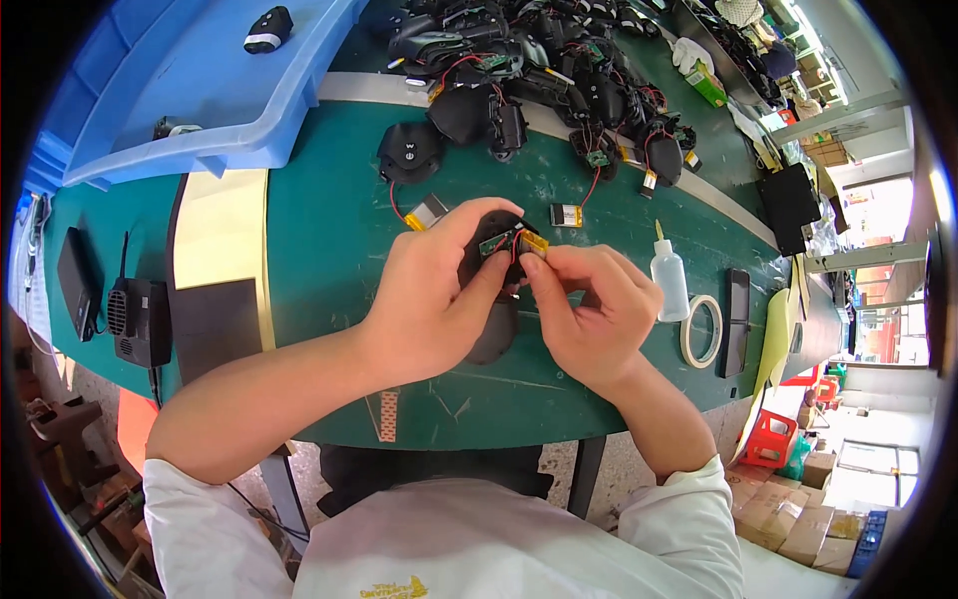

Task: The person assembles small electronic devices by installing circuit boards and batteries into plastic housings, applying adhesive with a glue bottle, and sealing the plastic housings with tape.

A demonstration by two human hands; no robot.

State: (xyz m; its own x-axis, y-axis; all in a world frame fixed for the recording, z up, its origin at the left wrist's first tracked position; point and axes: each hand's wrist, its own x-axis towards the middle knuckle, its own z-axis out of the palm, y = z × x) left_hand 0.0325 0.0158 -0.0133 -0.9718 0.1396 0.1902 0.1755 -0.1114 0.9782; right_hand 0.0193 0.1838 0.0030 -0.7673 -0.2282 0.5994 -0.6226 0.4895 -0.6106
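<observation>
My left hand [419, 299] grasps a black casing [473, 264] in front of me, above the desk [334, 235]; a small green circuit board [493, 245] with red wires shows in its open side. My right hand [599, 317] pinches a small yellow-edged piece [535, 242] between thumb and forefinger at the casing's right edge. Just below my hands a dark rounded part [494, 339] lies on the desk, partly hidden. Beyond them are a loose silver-and-yellow battery [566, 216] on a red wire and a black rounded unit [409, 152], with a heap of black devices [569, 60] farther back. A blue bin [225, 155] stands at the far left; a squeeze bottle [671, 287] and a tape roll [703, 331] sit near each other to my right.
</observation>
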